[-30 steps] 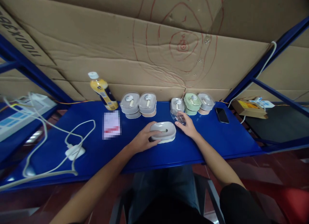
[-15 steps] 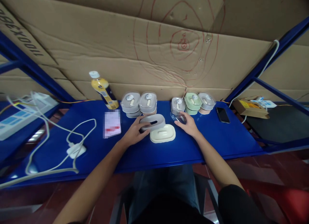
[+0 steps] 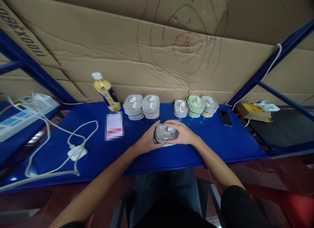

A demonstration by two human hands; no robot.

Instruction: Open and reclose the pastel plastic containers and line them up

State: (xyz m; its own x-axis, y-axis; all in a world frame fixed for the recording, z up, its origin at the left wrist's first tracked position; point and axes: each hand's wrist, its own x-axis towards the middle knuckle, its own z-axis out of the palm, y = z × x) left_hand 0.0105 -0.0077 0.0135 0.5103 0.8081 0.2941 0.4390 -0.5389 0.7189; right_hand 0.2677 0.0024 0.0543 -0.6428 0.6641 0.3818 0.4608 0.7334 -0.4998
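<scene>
Presently, the left hand [image 3: 149,138] and right hand [image 3: 184,133] clasp a grey, rounded, clear-lidded plastic box [image 3: 165,137] between them over a glossy blue tabletop [image 3: 162,160].

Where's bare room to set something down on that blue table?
Right side: between right forearm and dark phone. Left side: between white adapter and left forearm. Crowded: the back, where bottle and lidded boxes stand, and the middle, where left hand and right hand clasp a grey container.
</scene>
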